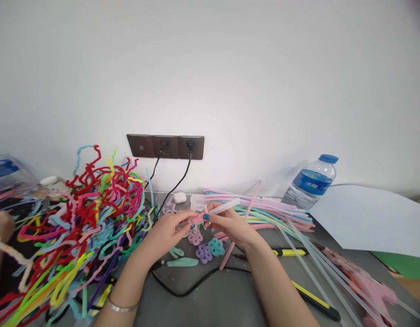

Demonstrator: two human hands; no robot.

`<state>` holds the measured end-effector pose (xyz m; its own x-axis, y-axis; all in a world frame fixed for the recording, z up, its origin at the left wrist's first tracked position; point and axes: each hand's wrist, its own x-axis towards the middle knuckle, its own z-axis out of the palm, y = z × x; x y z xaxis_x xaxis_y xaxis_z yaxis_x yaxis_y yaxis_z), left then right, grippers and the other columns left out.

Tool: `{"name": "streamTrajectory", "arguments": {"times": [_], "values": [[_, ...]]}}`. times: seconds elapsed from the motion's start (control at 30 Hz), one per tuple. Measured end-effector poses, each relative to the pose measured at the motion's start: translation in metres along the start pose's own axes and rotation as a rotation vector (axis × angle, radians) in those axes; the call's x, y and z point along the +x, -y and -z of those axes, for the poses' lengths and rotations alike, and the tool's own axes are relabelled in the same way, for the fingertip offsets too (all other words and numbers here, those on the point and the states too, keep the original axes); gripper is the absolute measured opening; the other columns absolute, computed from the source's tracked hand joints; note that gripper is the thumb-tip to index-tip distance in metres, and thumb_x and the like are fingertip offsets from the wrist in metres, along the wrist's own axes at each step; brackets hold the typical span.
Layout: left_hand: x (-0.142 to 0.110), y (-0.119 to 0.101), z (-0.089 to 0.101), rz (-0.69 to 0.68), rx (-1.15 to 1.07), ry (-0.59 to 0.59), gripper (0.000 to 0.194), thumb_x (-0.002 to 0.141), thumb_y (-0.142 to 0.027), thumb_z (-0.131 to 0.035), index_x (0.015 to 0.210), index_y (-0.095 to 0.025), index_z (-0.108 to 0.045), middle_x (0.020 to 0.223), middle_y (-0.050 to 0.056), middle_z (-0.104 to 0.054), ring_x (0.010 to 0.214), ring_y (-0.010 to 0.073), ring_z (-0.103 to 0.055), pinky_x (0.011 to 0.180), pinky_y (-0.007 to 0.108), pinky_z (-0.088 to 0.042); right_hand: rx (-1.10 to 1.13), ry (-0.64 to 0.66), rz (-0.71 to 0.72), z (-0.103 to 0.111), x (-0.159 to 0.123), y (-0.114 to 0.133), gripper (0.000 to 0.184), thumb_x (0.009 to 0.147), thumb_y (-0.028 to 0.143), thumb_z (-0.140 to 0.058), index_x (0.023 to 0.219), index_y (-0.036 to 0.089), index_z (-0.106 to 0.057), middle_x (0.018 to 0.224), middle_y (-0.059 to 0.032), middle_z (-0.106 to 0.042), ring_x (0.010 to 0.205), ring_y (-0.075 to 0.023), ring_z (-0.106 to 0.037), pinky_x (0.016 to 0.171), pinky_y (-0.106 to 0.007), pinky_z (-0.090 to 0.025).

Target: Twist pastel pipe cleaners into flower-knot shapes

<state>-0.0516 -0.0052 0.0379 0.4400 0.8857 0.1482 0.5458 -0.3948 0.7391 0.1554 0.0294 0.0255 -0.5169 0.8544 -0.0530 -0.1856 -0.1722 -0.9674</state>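
Observation:
My left hand [171,229] and my right hand [230,225] meet above the middle of the dark table. Between their fingertips is a pink pipe cleaner [197,220] bent into small loops or coils, pinched from both sides. A whitish, translucent stick [227,206] runs out past the right fingers; whether they grip it cannot be made out. Just below the hands lie a pink flower [195,238], a purple flower [203,253] and a teal flower [216,247], all of looped pipe cleaner. Mint pipe-cleaner pieces [182,262] rest nearby.
A tangled heap of coloured pipe cleaners [107,218] fills the left, beside another person's hand [2,227]. Straight pastel pipe cleaners [264,211] lie behind. At right are a water bottle [312,181], yellow-black cutters [292,252], glue sticks [319,263] and a pink glue gun [370,286]. A black cable [182,294] crosses in front.

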Motion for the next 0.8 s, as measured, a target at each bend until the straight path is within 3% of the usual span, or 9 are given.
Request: {"name": "streamTrajectory", "arguments": {"times": [0.1, 0.2, 0.27, 0.37, 0.6, 0.67, 0.8], "values": [[0.001, -0.004, -0.005, 0.03, -0.005, 0.032, 0.024, 0.095, -0.029, -0.044, 0.109, -0.021, -0.061, 0.094, 0.004, -0.071, 0.077, 0.0173, -0.064, 0.068, 0.025, -0.047, -0.054, -0.008, -0.023, -0.002, 0.002, -0.003, 0.024, 0.07, 0.038, -0.077, 0.072, 0.017, -0.063, 0.066, 0.0016, -0.057, 0.063, -0.013, -0.052, 0.058, -0.025, -0.037], [0.001, -0.006, -0.011, 0.063, -0.049, 0.047, 0.034, 0.095, -0.027, -0.044, 0.128, -0.021, -0.049, 0.084, 0.0, -0.068, 0.06, 0.0134, -0.059, 0.061, 0.023, -0.043, -0.077, -0.034, -0.062, -0.001, 0.004, -0.007, 0.025, 0.07, 0.039, -0.074, 0.075, 0.017, -0.065, 0.065, 0.0007, -0.058, 0.06, -0.0126, -0.049, 0.057, -0.026, -0.036], [0.001, -0.005, -0.013, 0.058, -0.014, 0.07, 0.045, 0.095, -0.026, -0.043, 0.14, -0.023, -0.04, 0.073, -0.003, -0.064, 0.056, 0.0134, -0.057, 0.061, 0.023, -0.042, -0.074, -0.049, -0.07, 0.001, 0.004, -0.009, 0.024, 0.07, 0.038, -0.074, 0.076, 0.017, -0.064, 0.064, 0.0014, -0.057, 0.059, -0.0122, -0.048, 0.056, -0.025, -0.035], [0.002, -0.002, -0.013, 0.034, 0.087, 0.09, 0.046, 0.097, -0.027, -0.039, 0.142, -0.024, -0.043, 0.06, -0.004, -0.056, 0.056, 0.0151, -0.055, 0.06, 0.023, -0.04, -0.092, -0.064, -0.068, 0.001, 0.005, -0.01, 0.021, 0.069, 0.034, -0.073, 0.077, 0.017, -0.063, 0.063, 0.0023, -0.056, 0.057, -0.0113, -0.048, 0.054, -0.025, -0.035], [0.005, 0.003, -0.012, 0.001, 0.118, -0.032, 0.045, 0.097, -0.029, -0.04, 0.14, -0.021, -0.05, 0.058, -0.002, -0.057, 0.052, 0.0165, -0.052, 0.056, 0.024, -0.04, -0.347, -0.037, 0.021, 0.004, -0.011, 0.014, 0.019, 0.08, 0.036, -0.062, 0.084, 0.018, -0.067, 0.072, -0.0003, -0.063, 0.06, -0.0136, -0.053, 0.056, -0.026, -0.041], [0.005, 0.006, -0.01, -0.012, 0.119, -0.075, 0.046, 0.096, -0.028, -0.04, 0.14, -0.02, -0.049, 0.055, -0.003, -0.056, 0.05, 0.0165, -0.051, 0.055, 0.024, -0.04, -0.572, -0.135, -0.005, 0.016, -0.029, 0.029, 0.016, 0.079, 0.033, -0.064, 0.086, 0.019, -0.07, 0.08, -0.003, -0.068, 0.068, -0.0177, -0.059, 0.061, -0.028, -0.044], [0.005, 0.015, -0.006, -0.023, 0.102, -0.122, 0.049, 0.096, -0.031, -0.04, 0.143, -0.02, -0.045, 0.057, -0.003, -0.058, 0.049, 0.0159, -0.052, 0.055, 0.023, -0.042, -0.879, -0.53, -0.028, 0.062, -0.078, 0.058, 0.019, 0.08, 0.035, -0.061, 0.088, 0.02, -0.07, 0.094, -0.0069, -0.073, 0.079, -0.0229, -0.065, 0.071, -0.033, -0.048]]}}
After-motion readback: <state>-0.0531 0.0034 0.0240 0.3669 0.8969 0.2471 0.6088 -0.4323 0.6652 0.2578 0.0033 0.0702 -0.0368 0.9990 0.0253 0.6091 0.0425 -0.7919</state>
